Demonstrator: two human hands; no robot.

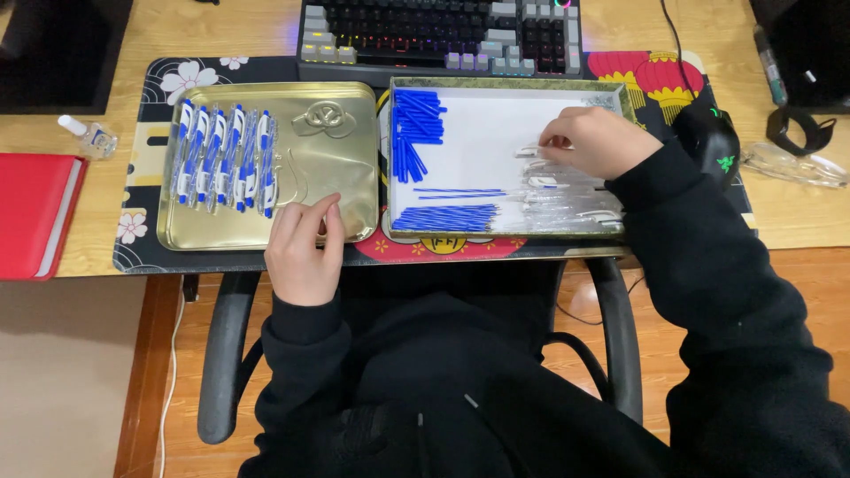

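I see the right hand [595, 140] curled over the clear plastic pen barrels [567, 199] in the white-lined shallow box [496, 133], fingertips pinching one barrel at the pile's top. Left hand [304, 243] rests half-closed, holding nothing, on the near edge of the embossed gold metal tin lid [336, 150]. Assembled blue-and-white pens [224, 159] lie in a row on that lid's left side. Blue pen parts [416, 128] sit in the box's left part.
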